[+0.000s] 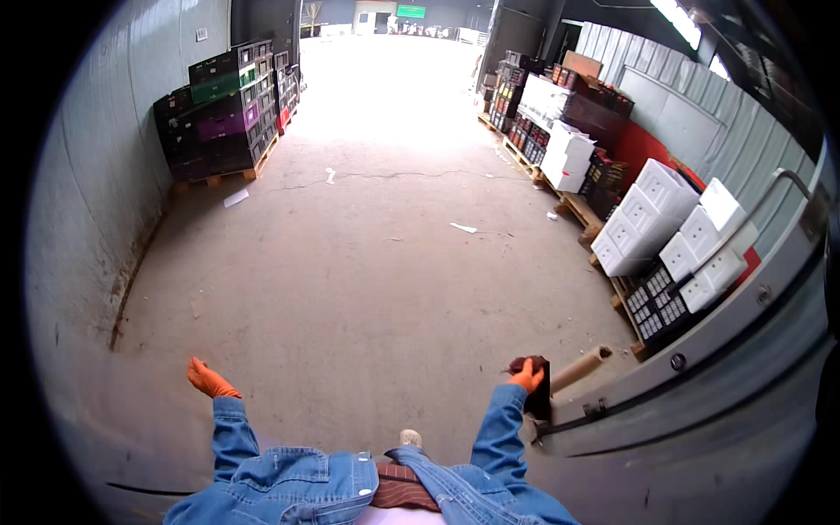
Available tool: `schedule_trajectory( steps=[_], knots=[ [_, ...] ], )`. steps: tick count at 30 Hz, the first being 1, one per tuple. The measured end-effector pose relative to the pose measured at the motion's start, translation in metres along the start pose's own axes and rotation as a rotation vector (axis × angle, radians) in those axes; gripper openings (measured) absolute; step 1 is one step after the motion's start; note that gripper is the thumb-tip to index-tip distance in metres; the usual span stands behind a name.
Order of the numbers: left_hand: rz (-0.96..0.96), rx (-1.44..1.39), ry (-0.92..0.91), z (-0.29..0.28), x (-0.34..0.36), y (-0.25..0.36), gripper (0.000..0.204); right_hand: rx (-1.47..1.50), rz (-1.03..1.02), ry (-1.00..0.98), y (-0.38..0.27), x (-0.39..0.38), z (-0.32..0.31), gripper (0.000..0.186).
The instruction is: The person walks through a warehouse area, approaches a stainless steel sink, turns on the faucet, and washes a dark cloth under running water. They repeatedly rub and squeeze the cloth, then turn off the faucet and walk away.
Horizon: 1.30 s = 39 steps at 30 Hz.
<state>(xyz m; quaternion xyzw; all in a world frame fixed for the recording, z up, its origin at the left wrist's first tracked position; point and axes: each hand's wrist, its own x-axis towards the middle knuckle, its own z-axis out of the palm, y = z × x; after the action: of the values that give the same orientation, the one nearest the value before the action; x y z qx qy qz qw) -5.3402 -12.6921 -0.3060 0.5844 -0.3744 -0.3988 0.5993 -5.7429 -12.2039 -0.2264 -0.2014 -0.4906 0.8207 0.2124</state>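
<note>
My left hand (210, 378), in an orange glove, is held out at my left side above the concrete floor. Its fingers look curled together, and nothing shows in them. On the other side my right hand (527, 378), also gloved in orange, is closed on a dark red-brown clump (523, 364) whose kind I cannot make out. A black flat piece (542, 398) hangs right beside that hand; whether the hand holds it too, I cannot tell. Both arms wear blue denim sleeves.
A brown cardboard tube (582, 369) lies beside the metal door frame (691, 357) at right. Stacked black crates (229, 131) stand on a pallet at far left. White boxes (643, 217) and more crates line the right wall. Paper scraps (464, 228) litter the floor (350, 289).
</note>
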Motion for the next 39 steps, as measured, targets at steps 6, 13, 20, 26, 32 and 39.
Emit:
schedule_trajectory(
  steps=[6,13,20,26,32,39],
  knots=[
    [-0.686,-0.214,-0.141,0.185,-0.024,0.006,0.043,-0.037,0.021,-0.454,0.087,0.033,0.282,0.038],
    [-0.726,-0.068,-0.264,0.494,0.066,-0.117,0.040,0.194,0.268,-0.573,0.213,0.200,0.539,0.024],
    [-0.331,-0.222,-1.025,0.958,-0.040,0.068,0.021,-0.100,0.109,-0.408,0.274,0.318,0.753,0.021],
    [0.440,0.048,-1.079,1.235,0.034,0.010,0.012,-0.165,0.077,-0.274,0.465,0.412,0.943,0.034],
    [-0.257,0.124,-0.800,1.384,0.163,-0.052,0.019,-0.224,0.212,-0.621,0.590,0.435,1.248,0.034],
    [-0.195,0.378,-0.535,1.592,0.364,-0.144,0.017,-0.075,0.386,-0.852,0.731,0.484,1.612,0.027]
  ],
)
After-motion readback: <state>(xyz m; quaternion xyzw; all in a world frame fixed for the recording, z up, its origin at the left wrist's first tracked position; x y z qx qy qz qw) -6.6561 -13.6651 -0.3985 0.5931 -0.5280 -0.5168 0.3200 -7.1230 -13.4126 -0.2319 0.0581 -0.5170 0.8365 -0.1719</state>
